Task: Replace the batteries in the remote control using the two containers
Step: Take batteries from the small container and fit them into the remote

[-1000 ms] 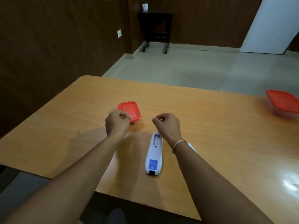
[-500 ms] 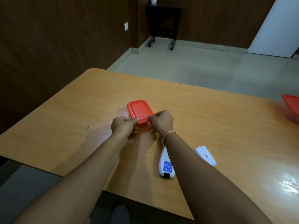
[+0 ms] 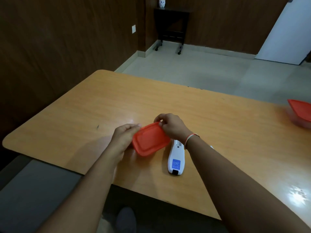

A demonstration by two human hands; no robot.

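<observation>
A small container with a red lid (image 3: 150,139) is lifted and tilted toward me above the table. My left hand (image 3: 123,137) grips its left side. My right hand (image 3: 171,126) pinches the lid's far right corner. The white remote control (image 3: 176,161) lies face down just right of the container, its battery bay uncovered at the far end and partly hidden by my right wrist. A white sliver of the battery cover (image 3: 211,147) shows behind my right forearm. A second red-lidded container (image 3: 300,112) stands at the table's right edge of view.
The wooden table (image 3: 84,115) has a rounded far-left corner and its near edge runs close to my body. Beyond it are a tiled floor, dark wood walls, and a small black side table (image 3: 170,27) with a white pot on top.
Both hands closed on the small red-lidded container, then lifted it and pulled it toward me, tilted. The remote stayed in place.
</observation>
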